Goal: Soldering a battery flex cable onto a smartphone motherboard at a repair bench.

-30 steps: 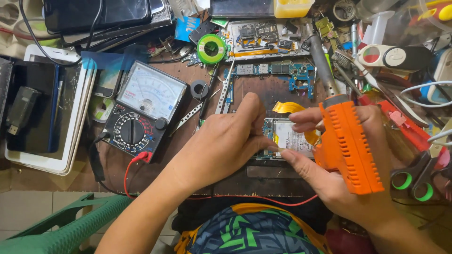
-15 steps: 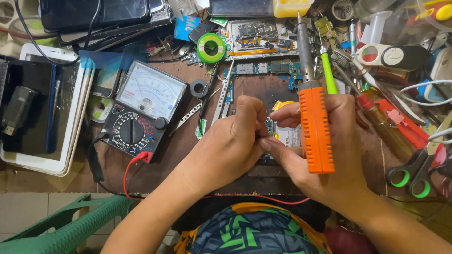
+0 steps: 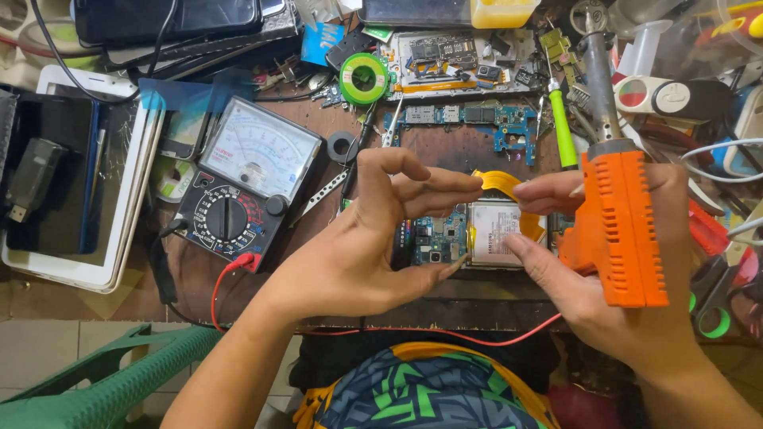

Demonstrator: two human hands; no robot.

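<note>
An opened phone with a bare blue circuit board and a white battery lies on the brown bench. My left hand hovers just left of it, fingers spread and curled, holding nothing. My right hand grips an orange soldering gun whose metal barrel points away from me. The right index finger and thumb reach toward the phone's right edge. A yellow ribbon strip curls behind the phone.
An analog multimeter with a red lead sits at left, beside a cracked white tablet. A green solder spool, spare boards, tweezers, a green screwdriver and pliers crowd the back and right. A green chair stands below left.
My left hand has lifted off the phone and spread its fingers. My right hand has swung the orange soldering gun to the right, which uncovers the phone's board and battery.
</note>
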